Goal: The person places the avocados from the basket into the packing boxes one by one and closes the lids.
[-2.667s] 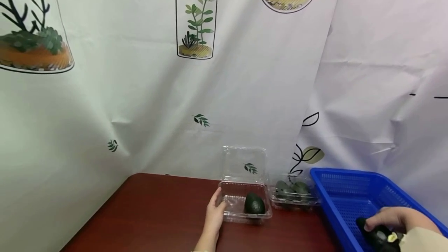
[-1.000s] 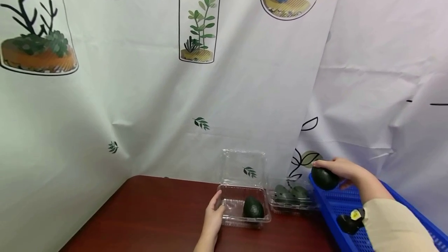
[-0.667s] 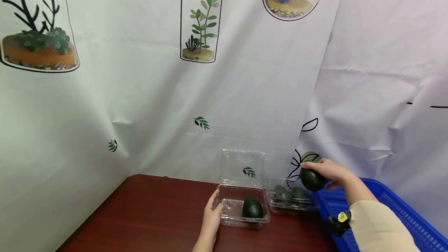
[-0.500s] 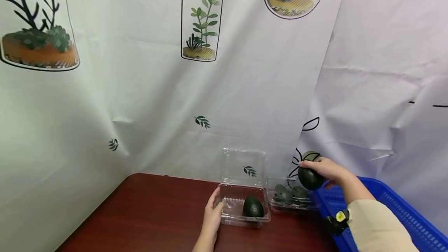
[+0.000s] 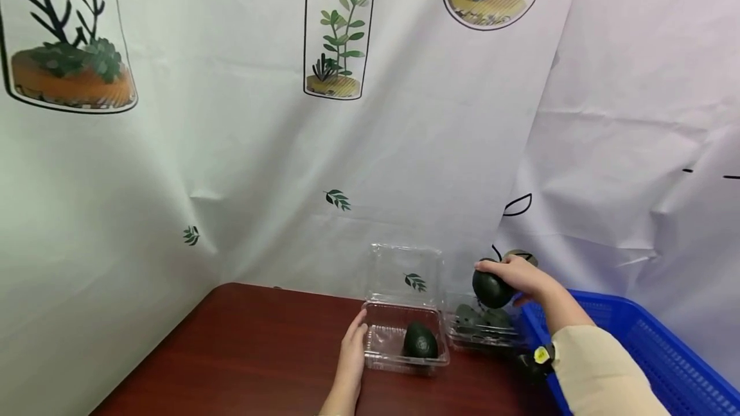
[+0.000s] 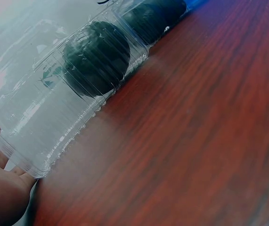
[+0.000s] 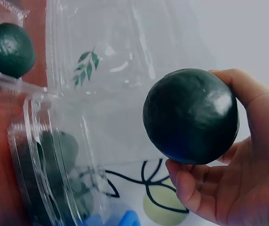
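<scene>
Packing partly done: one avocado (image 5: 420, 341) in open clamshell (image 5: 405, 339), steadied by flat left hand (image 5: 351, 352). Right hand (image 5: 517, 275) gripping second avocado (image 5: 490, 289), not yet placed.

The right hand (image 5: 520, 275) now carries a dark avocado (image 5: 490, 289) (picked out of the blue basket (image 5: 636, 339)) leftward, and holds it above the closed clamshell (image 5: 482, 329), nearer the open clamshell (image 5: 405, 339) than half a second ago.
</scene>
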`<state>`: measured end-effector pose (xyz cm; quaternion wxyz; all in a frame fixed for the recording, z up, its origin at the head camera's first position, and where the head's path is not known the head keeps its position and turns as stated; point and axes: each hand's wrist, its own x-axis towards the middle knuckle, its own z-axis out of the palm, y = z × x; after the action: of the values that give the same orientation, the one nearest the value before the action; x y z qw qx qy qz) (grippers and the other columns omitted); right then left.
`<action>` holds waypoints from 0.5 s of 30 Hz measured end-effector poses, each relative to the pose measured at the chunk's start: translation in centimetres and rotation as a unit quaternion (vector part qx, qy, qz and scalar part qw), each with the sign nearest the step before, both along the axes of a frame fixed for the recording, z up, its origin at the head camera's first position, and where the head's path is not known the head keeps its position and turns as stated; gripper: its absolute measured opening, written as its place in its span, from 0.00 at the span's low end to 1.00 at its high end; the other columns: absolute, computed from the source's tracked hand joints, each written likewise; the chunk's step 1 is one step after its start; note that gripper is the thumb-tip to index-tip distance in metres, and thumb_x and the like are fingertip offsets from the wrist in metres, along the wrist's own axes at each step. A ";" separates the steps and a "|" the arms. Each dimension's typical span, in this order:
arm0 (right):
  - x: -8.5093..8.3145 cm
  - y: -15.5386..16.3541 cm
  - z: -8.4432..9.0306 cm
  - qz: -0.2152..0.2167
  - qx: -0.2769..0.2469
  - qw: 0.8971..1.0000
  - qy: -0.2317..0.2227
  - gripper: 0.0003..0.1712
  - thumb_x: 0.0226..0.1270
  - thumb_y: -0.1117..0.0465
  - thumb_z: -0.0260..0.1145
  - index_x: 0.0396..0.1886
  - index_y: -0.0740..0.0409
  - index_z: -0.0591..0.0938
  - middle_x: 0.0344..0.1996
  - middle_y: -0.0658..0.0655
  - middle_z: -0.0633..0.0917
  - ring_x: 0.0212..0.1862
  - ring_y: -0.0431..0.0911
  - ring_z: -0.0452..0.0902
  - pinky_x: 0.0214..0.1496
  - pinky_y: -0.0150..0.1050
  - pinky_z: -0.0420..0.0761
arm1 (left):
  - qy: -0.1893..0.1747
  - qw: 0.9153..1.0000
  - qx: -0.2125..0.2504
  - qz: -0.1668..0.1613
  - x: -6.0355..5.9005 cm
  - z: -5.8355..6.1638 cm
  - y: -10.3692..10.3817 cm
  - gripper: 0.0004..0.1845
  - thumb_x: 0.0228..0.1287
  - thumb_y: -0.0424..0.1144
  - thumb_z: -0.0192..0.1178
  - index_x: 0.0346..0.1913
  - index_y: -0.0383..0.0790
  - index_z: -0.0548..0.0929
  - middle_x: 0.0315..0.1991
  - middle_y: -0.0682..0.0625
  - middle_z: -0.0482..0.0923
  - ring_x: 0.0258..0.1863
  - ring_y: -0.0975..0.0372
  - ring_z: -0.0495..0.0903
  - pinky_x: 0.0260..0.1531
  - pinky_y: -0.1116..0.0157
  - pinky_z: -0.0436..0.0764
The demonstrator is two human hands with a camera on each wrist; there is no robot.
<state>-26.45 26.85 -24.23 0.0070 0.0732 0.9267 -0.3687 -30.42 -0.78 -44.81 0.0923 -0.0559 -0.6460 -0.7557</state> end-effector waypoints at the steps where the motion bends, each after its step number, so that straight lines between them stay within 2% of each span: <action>1: -0.1 -0.3 0.0 0.003 0.000 1.000 0.002 0.37 0.58 0.36 0.59 0.41 0.68 0.66 0.39 0.66 0.72 0.35 0.54 0.74 0.28 0.47 0.80 | 0.001 1.000 -0.001 -0.002 -0.1 0.0 0.0 0.22 0.70 0.35 0.42 0.63 0.29 0.67 0.65 0.35 0.61 0.65 0.40 0.54 0.60 0.41 0.53; 4: -0.7 -1.1 -0.4 0.007 -0.002 1.000 0.006 0.40 0.58 0.36 0.59 0.46 0.70 0.67 0.40 0.67 0.72 0.35 0.54 0.74 0.28 0.47 0.80 | 0.006 1.000 0.000 -0.002 -0.1 0.3 0.0 0.22 0.70 0.35 0.42 0.63 0.29 0.67 0.65 0.34 0.61 0.65 0.40 0.54 0.61 0.42 0.52; 9: -1.4 -2.4 -1.6 0.007 -0.007 1.000 0.009 0.40 0.57 0.35 0.58 0.47 0.71 0.67 0.40 0.67 0.72 0.36 0.54 0.74 0.28 0.46 0.80 | -0.011 1.000 -0.001 0.004 0.1 0.3 0.3 0.23 0.67 0.34 0.45 0.63 0.30 0.67 0.64 0.34 0.61 0.63 0.40 0.57 0.60 0.42 0.55; 15: -2.0 -4.1 -3.0 0.002 -0.020 1.000 0.018 0.35 0.57 0.36 0.60 0.39 0.67 0.68 0.36 0.64 0.72 0.33 0.52 0.72 0.27 0.47 0.79 | -0.018 1.000 0.008 0.010 0.3 0.2 0.3 0.23 0.66 0.33 0.47 0.63 0.30 0.67 0.64 0.34 0.61 0.63 0.41 0.58 0.60 0.43 0.57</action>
<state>-28.47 22.77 -27.24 -0.0073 0.0648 0.9194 -0.3879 -30.16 -0.53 -44.58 0.0890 -0.0349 -0.6422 -0.7606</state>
